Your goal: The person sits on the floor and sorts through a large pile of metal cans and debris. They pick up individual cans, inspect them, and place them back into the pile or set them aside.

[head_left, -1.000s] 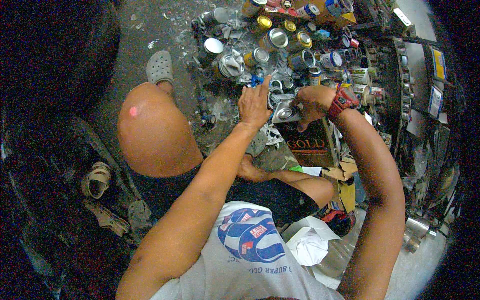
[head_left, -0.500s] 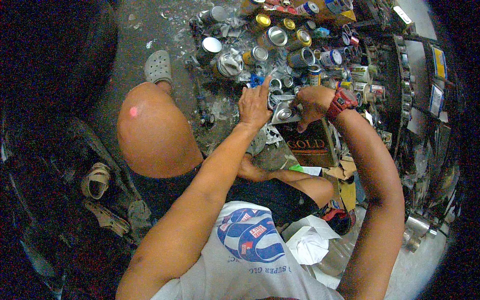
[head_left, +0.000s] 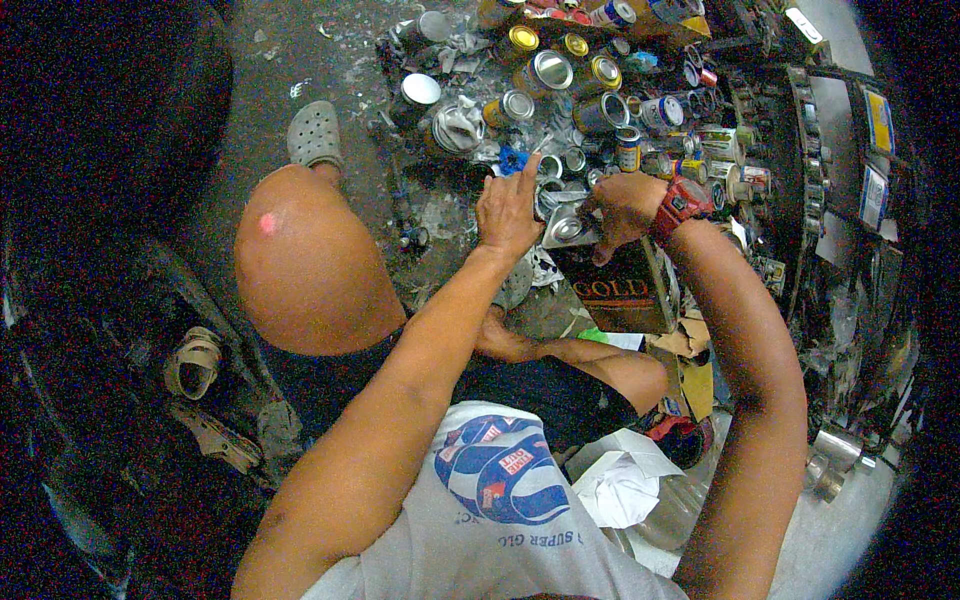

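Observation:
My right hand [head_left: 628, 212], with a red watch at the wrist, is closed at the top end of a dark rectangular tin [head_left: 618, 292]. The tin leans away from me, and its silver top with a round spout [head_left: 566, 229] shows beside my fingers. To its left, my left hand [head_left: 508, 212] has the index finger stretched forward and the other fingers curled. That fingertip reaches beside a small open silver can [head_left: 550, 167]. Whatever the curled fingers hold is hidden. A blue crumpled scrap [head_left: 514, 159] lies just beyond the left hand.
Several paint cans, among them an open silver-rimmed can [head_left: 548, 72] and a white-lidded can [head_left: 420, 89], crowd the stained floor ahead. Dark shelving [head_left: 800, 190] with cans stands at the right. My bent knee [head_left: 315, 270] is at the left. White crumpled paper [head_left: 618, 492] lies beside my shirt.

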A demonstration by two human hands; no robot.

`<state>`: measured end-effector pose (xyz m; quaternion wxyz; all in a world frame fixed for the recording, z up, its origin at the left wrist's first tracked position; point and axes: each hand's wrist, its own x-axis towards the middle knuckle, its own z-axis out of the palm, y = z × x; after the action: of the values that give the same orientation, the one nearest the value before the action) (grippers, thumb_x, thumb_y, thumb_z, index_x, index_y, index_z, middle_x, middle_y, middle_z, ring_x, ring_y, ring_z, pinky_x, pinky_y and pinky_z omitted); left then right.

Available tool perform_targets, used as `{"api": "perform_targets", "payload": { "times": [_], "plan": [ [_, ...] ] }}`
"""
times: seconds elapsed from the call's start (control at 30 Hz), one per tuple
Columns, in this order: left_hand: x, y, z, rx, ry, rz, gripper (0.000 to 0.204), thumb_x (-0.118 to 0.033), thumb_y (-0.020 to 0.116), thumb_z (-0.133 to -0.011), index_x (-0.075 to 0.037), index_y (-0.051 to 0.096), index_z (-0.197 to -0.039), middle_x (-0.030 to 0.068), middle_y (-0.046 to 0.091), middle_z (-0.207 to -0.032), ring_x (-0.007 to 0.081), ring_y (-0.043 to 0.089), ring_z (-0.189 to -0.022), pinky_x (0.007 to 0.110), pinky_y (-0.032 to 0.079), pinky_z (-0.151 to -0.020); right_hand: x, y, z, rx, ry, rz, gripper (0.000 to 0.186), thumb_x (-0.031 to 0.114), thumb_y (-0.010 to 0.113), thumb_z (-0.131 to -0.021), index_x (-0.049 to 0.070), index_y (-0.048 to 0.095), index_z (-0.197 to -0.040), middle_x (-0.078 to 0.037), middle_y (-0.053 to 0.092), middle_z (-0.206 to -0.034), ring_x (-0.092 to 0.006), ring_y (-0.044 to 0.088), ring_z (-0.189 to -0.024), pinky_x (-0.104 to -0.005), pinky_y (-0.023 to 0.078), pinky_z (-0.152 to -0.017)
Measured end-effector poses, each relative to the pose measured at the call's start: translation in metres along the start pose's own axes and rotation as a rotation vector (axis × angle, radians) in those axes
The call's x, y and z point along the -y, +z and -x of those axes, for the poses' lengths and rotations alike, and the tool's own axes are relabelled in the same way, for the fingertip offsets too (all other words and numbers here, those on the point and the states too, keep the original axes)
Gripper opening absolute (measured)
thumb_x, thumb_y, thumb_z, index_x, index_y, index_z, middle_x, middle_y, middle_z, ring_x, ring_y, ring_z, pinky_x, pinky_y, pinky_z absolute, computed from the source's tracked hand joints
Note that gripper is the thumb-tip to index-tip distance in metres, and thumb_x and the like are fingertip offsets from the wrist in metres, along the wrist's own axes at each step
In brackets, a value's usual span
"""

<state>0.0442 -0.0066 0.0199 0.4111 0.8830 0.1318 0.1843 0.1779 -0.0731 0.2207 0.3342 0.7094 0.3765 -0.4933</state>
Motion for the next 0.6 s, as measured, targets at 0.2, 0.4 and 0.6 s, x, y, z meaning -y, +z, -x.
{"api": "perform_targets", "payload": {
  "times": [0.2, 0.4, 0.6],
  "plan": [
    [0.0011, 0.0026, 0.0009, -0.027, 0.005, -0.003, 0.099, -0.027, 0.088, -0.071, -0.014, 0.040, -0.157, 0.0155, 0.069, -0.096, 0.0379, 0.069, -0.093, 0.056, 0.051, -0.103, 0.0044, -0.0027, 0.0028, -0.016, -0.002, 0.028, 0.079, 0.052, 0.093, -0.059, 0.015, 0.075, -0.127, -0.018, 0.077, -0.111, -0.0386, 0.074, -0.105, -0.0487, 0.059, -0.091],
    [0.0004, 0.0025, 0.0030, -0.008, 0.004, 0.009, 0.097, -0.026, 0.087, -0.072, -0.014, 0.042, -0.157, 0.0150, 0.069, -0.096, 0.0376, 0.069, -0.094, 0.057, 0.051, -0.104, 0.0001, 0.0019, 0.0000, -0.020, -0.010, 0.000, 0.081, 0.053, 0.093, -0.058, 0.015, 0.074, -0.127, -0.018, 0.077, -0.109, -0.0387, 0.074, -0.102, -0.0493, 0.059, -0.089],
    [-0.0007, 0.0014, 0.0029, 0.008, -0.023, 0.023, 0.099, -0.025, 0.089, -0.070, -0.014, 0.042, -0.157, 0.0148, 0.069, -0.098, 0.0381, 0.068, -0.094, 0.057, 0.050, -0.105, 0.0033, 0.0017, 0.0022, -0.037, 0.005, 0.020, 0.080, 0.052, 0.093, -0.058, 0.017, 0.075, -0.128, -0.017, 0.078, -0.109, -0.0385, 0.074, -0.102, -0.0492, 0.059, -0.088]
  ]
}}
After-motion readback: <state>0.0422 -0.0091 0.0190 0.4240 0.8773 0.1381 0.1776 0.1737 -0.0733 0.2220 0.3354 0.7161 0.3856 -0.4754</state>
